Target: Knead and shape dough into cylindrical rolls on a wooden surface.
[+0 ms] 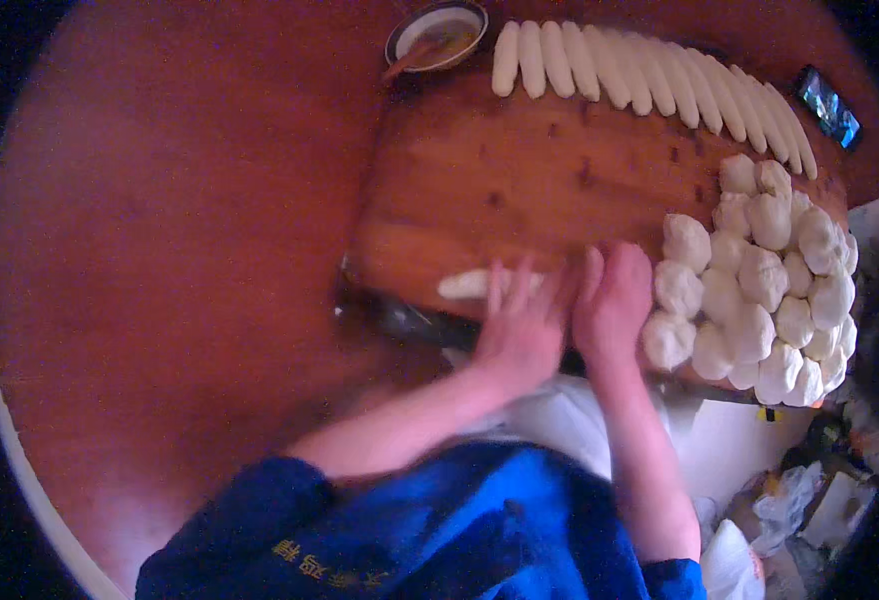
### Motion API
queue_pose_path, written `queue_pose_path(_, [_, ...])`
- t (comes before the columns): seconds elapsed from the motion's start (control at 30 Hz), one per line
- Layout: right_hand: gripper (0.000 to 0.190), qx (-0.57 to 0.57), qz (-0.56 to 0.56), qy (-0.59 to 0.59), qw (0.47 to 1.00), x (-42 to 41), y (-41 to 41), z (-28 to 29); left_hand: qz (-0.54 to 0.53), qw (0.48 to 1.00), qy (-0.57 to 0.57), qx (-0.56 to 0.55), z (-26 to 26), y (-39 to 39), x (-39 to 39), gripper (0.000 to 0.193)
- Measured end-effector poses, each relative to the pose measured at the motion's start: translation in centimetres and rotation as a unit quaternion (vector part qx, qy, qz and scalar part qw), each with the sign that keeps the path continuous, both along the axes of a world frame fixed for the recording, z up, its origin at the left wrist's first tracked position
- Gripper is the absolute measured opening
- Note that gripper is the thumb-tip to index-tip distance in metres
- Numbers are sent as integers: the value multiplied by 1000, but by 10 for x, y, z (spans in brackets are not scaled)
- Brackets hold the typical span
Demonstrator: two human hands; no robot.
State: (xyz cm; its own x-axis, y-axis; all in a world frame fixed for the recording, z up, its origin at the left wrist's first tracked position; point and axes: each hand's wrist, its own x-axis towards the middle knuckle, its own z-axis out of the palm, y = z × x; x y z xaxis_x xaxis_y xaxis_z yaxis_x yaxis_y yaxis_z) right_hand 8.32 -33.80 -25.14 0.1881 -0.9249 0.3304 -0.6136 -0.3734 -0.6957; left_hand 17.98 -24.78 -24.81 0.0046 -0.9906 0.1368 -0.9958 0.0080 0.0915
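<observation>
My left hand (522, 330) lies over a short dough roll (463, 285) near the front edge of the wooden board (507, 165). Its fingers are spread and blurred, and they cover the roll's right part. Close beside it, my right hand (615, 292) rests low over the board with its fingers bent. What lies under that palm is hidden. Just right of my right hand, several rounded dough pieces (762, 277) sit packed together. Along the board's far edge, long dough sticks (619, 71) lie side by side in a curved row.
At the board's far left corner stands a bowl (439, 37) with a brown utensil leaning in it. A phone (829, 109) with a lit screen lies beyond the sticks. The reddish-brown table (169, 225) extends left. Plastic bags (784, 502) are at the lower right.
</observation>
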Motion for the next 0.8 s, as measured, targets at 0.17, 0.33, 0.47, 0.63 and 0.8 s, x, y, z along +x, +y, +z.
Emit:
queue_pose_path(0.17, [18,-40,-9,4,999,-14,-3,-14,125,990,29,58,21,-133,15,57])
queue_pose_path(0.33, [19,30,-39,9,999,-15,-1,-11,-40,996,-70,27,-7,-77,15,56])
queue_pose_path(0.47, [19,-5,-2,-27,1000,-9,0,-4,-35,999,12,6,0,-5,-2,57])
queue_pose_path(0.63, [18,-5,-9,-10,1000,-22,-3,-14,97,986,81,108,30,-128,14,55])
queue_pose_path(0.8, [18,-1,16,-14,1000,-24,21,-11,45,980,165,106,34,-89,84,49])
